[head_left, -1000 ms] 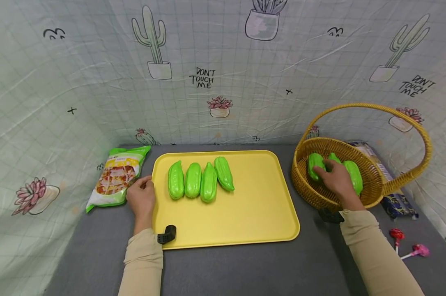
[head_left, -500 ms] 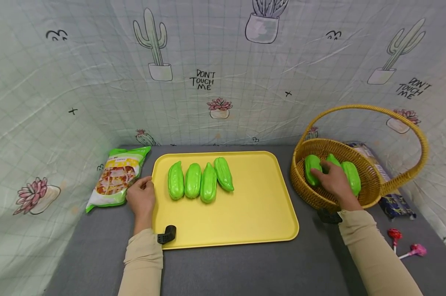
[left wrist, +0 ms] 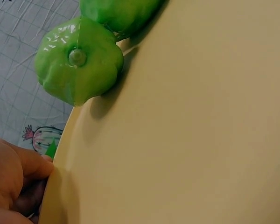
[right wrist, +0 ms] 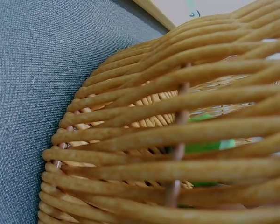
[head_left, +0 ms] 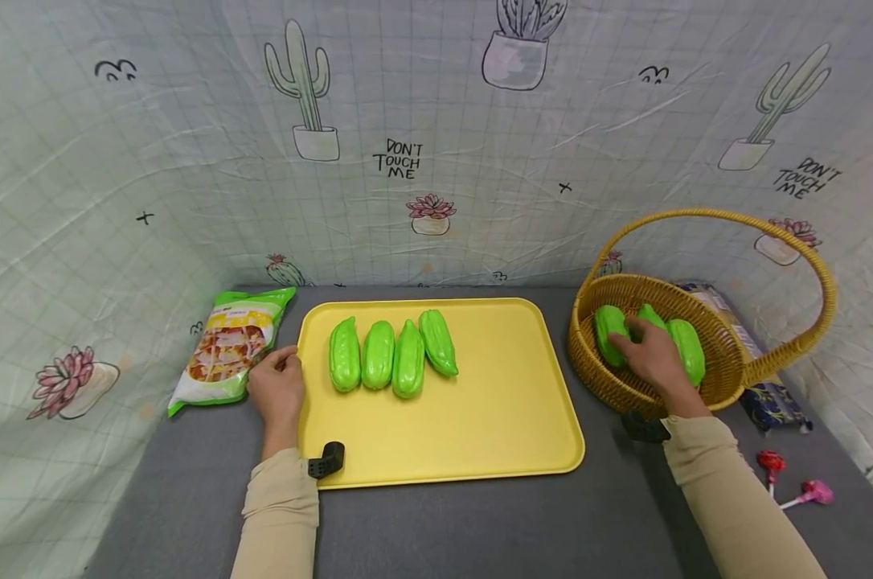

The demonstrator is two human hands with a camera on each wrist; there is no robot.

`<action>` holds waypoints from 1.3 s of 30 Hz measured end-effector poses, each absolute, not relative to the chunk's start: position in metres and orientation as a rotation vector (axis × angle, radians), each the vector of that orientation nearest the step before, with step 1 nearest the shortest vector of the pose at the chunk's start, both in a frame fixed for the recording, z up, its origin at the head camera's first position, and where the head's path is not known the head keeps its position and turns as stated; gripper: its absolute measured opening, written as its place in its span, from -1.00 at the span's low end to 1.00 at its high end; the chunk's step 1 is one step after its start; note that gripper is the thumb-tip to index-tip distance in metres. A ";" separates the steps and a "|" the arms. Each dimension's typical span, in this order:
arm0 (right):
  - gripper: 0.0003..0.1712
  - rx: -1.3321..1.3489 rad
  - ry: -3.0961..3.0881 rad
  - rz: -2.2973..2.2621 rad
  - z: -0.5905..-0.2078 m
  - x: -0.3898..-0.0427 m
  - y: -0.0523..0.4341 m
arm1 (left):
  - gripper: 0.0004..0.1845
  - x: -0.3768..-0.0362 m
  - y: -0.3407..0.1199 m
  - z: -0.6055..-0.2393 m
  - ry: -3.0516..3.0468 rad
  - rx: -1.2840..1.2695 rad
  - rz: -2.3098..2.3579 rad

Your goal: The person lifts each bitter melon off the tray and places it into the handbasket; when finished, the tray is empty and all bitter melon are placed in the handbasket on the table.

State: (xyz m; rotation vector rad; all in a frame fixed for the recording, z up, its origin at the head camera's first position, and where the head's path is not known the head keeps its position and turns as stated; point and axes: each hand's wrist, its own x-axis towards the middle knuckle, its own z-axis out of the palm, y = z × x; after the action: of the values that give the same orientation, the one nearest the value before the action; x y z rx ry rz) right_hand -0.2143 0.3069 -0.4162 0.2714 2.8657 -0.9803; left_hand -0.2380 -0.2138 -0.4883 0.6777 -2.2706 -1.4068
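Plainly nearer the right hand than the left, the leftmost green gourd [head_left: 608,322] sits in the wicker basket [head_left: 587,371], its long axis running roughly front to back. It lies just left of the right hand [head_left: 656,354], whose thumb touches its side, fingers bent beside it; whether they have a full grip I cannot tell, and the weave hides it in the right wrist view. On that hand's other side are another gourd [head_left: 690,350] and, farther back, a partly covered third [head_left: 649,313]. Left of the basket, apart from it, the yellow tray [head_left: 509,394] carries four gourds [head_left: 409,366]: three side by side, the fourth slanting, near tip to the right. The left hand [head_left: 277,392] is well away, at the tray's left rim, fingers curled, appearing to pinch the edge. Just beyond it, a snack bag [head_left: 227,350] lies on the table [head_left: 480,531].
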 end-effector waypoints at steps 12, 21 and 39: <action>-0.14 0.252 2.922 -1.107 -0.402 -0.200 0.301 | -0.67 -0.238 -0.215 -0.489 -2.268 0.673 -1.394; -0.14 0.221 3.015 -1.277 -0.391 -0.192 0.283 | -0.67 -0.236 -0.215 -0.489 -2.277 0.683 -1.408; -0.29 0.137 3.112 -1.361 -0.392 -0.196 0.262 | -0.68 -0.238 -0.214 -0.488 -2.269 0.672 -1.396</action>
State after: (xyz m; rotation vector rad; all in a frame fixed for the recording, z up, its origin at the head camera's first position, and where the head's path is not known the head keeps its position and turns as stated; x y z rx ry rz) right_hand -0.1956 0.2620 -0.3920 0.1370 3.1121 -1.3613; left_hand -0.2376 -0.2142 -0.4883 0.6719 -2.2688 -1.3964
